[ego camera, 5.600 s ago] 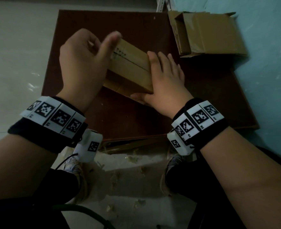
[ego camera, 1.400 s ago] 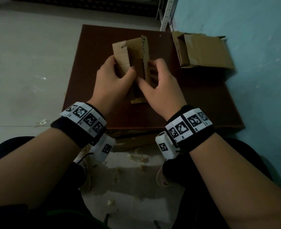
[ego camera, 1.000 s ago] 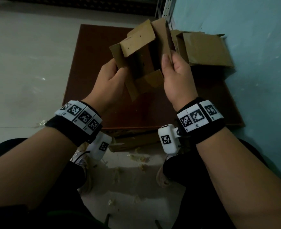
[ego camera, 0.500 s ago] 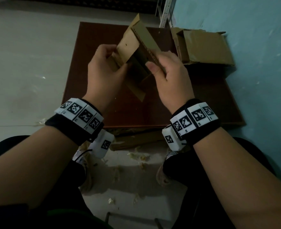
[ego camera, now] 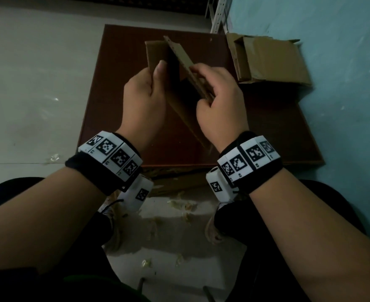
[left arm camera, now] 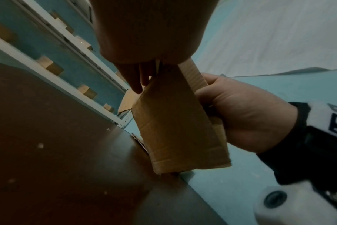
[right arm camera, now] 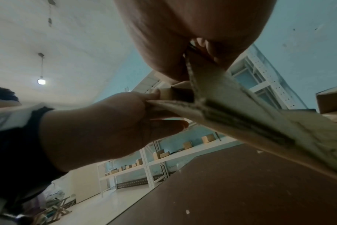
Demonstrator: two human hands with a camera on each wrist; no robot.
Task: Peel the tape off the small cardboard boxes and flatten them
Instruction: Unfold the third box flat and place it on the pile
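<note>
Overhead, from the head view, both hands hold 1 box (ego camera: 175, 68) in the air above the brown board (ego camera: 267, 131). The left hand (ego camera: 145, 99) pinches the left panel, thumb flat on its near face and fingers curled behind. The right hand (ego camera: 219, 99) grips the right panel by its edge, fingers curled over it. Between the 2 panels a dark gap shows, so the box is open at its ends and partly collapsed. No tape can be seen on it in this dim light. A flattened box (ego camera: 269, 59) lies at the board's far right corner, against the blue wall (ego camera: 343, 62). Scraps (ego camera: 179, 205) litter the floor near the person's feet.

From the left wrist, the box (left arm camera: 175, 121) hangs below the left hand (left arm camera: 144, 30), its lower end just above the board (left arm camera: 58, 152). The right hand (left arm camera: 240, 114) clamps its right side.

From the right wrist, the box (right arm camera: 240, 121) shows its layered end edge, the walls nearly pressed together. The left hand (right arm camera: 106, 124) pinches the far panel; the right hand (right arm camera: 192, 30) closes on the near one.

Judged from this, peeling is done on this box and flattening is in hand. The next move calls for pressing the 2 panels together along the creases, then laying the box on the flattened one.
</note>
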